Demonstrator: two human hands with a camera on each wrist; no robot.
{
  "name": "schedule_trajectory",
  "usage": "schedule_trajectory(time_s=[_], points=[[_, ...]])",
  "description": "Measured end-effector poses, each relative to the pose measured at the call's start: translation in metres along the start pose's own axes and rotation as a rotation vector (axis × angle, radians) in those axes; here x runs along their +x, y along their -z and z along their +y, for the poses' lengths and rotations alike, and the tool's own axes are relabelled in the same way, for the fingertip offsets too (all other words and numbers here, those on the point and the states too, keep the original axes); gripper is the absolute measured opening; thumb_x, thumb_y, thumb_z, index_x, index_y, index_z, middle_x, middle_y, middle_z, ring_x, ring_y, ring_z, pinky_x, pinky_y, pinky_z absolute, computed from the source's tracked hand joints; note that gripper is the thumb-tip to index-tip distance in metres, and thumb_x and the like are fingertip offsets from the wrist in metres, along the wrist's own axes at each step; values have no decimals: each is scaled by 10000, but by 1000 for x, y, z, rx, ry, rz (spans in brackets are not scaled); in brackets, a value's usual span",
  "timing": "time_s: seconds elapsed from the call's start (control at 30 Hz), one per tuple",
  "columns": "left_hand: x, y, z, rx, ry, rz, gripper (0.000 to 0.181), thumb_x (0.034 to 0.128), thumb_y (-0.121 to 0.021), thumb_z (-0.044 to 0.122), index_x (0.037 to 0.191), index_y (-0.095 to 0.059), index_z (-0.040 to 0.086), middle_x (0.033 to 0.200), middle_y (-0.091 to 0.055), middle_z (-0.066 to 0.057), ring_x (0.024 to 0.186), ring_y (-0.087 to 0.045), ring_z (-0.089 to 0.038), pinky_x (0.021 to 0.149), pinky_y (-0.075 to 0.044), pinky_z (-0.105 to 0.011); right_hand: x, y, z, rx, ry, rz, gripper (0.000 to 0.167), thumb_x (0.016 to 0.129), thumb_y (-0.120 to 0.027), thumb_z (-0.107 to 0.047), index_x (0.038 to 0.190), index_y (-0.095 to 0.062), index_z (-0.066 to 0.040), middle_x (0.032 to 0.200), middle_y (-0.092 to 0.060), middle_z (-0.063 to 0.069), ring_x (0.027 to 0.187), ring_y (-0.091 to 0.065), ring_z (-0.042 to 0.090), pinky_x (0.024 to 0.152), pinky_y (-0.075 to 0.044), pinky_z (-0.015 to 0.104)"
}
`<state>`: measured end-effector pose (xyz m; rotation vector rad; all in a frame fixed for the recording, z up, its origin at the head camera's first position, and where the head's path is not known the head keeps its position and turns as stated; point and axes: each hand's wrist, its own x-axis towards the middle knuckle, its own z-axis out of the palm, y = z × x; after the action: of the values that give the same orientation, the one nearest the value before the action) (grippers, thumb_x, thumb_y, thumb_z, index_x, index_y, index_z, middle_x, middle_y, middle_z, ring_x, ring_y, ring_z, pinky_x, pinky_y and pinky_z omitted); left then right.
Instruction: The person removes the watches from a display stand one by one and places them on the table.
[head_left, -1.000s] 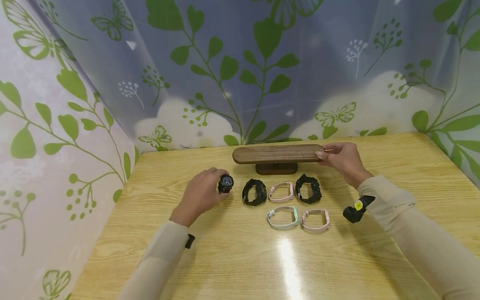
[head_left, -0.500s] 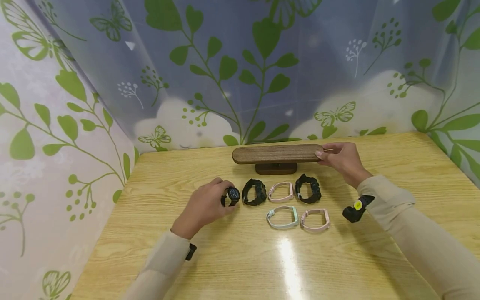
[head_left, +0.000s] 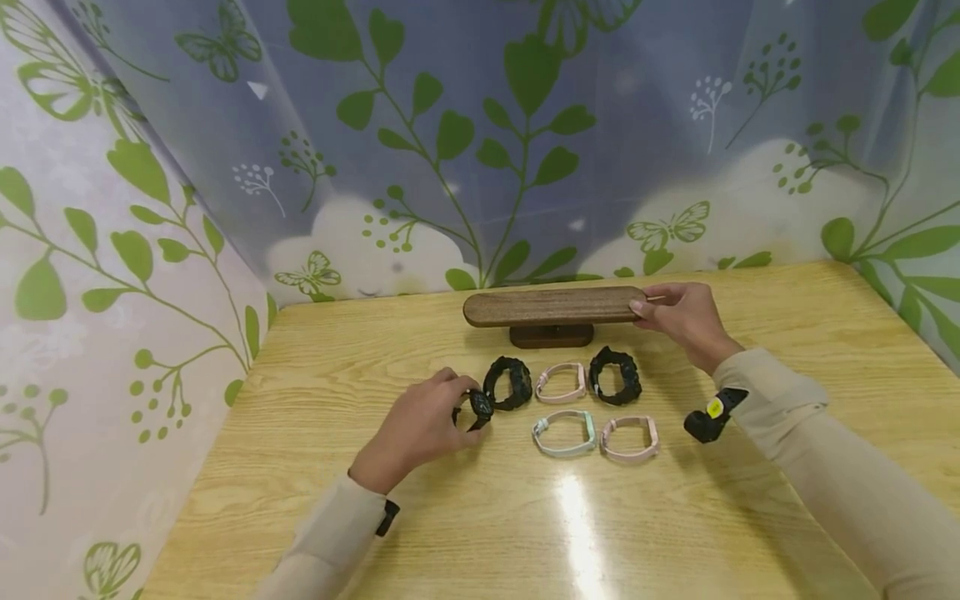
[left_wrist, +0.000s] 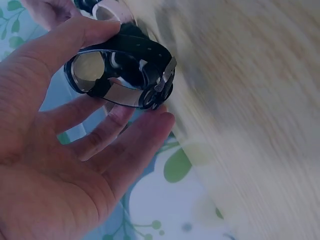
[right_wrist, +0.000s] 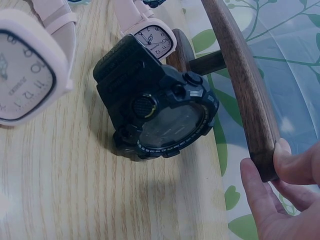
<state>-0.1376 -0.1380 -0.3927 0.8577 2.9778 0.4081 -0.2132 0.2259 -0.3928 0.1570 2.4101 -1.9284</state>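
In the head view my left hand (head_left: pixel 416 429) pinches a round-faced black wristwatch (head_left: pixel 481 406) between thumb and fingers, just left of a chunky black watch (head_left: pixel 510 383). Its strap is buckled into a loop, and the left wrist view shows the case back and buckle of the wristwatch (left_wrist: pixel 89 66). My right hand (head_left: pixel 686 323) holds the right end of a dark wooden display bar (head_left: pixel 551 307), which stands on a short base (head_left: pixel 551 335). Thumb and fingers grip the end of the bar (right_wrist: pixel 250 100) in the right wrist view.
Beside the black watch lie a pink watch (head_left: pixel 561 383) and another chunky black watch (head_left: pixel 617 377). In front are a mint-green watch (head_left: pixel 565 434) and a second pink watch (head_left: pixel 630 440). A patterned curtain (head_left: pixel 420 167) hangs behind the wooden table (head_left: pixel 450 533).
My left hand has carried the black wristwatch right and towards the near edge, closer to the other watches. The right hand stays on the bar's end.
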Motion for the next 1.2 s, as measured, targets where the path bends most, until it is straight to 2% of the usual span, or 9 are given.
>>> schedule_trajectory(time_s=[0.23, 0.47, 0.7, 0.93, 1.2], points=[[0, -4, 7, 3, 12, -28, 571, 781, -874, 346, 1250, -691, 75, 1099, -657, -87, 841, -643, -198, 744, -585, -406, 1, 0, -1, 10, 1, -6, 490, 1010, -633, -81, 1423, -472, 127, 1330, -522, 294, 827, -686, -2, 932, -574, 340], [1, -10, 16, 19, 20, -51, 569, 774, -879, 367, 1253, -699, 117, 1070, -649, -48, 767, -608, -165, 661, -566, -366, 1, 0, -1, 25, -1, -10, 499, 1010, -629, -69, 1432, -457, 133, 1348, -496, 288, 838, -676, -5, 951, -563, 357], [3, -15, 23, 36, 19, -79, 580, 749, -888, 406, 1230, -720, 129, 1060, -646, -37, 777, -609, -178, 633, -556, -358, 1, 0, -1, 15, -16, -14, 510, 1012, -633, -96, 1439, -457, 121, 1358, -493, 280, 836, -680, -5, 971, -554, 376], [7, -18, 29, 51, 10, -98, 589, 732, -903, 435, 1211, -740, 135, 1113, -665, -34, 799, -619, -174, 617, -564, -351, 1, 1, -1, 18, -20, -15, 519, 1015, -629, -99, 1450, -445, 117, 1374, -483, 284, 844, -677, -3, 973, -552, 372], [10, -21, 35, 93, -22, -104, 565, 742, -892, 447, 1202, -757, 147, 1038, -665, -10, 750, -596, -148, 538, -528, -333, 0, 1, -1, 6, -15, -14, 527, 1016, -633, -113, 1454, -446, 111, 1396, -476, 286, 841, -678, -6, 973, -552, 381]])
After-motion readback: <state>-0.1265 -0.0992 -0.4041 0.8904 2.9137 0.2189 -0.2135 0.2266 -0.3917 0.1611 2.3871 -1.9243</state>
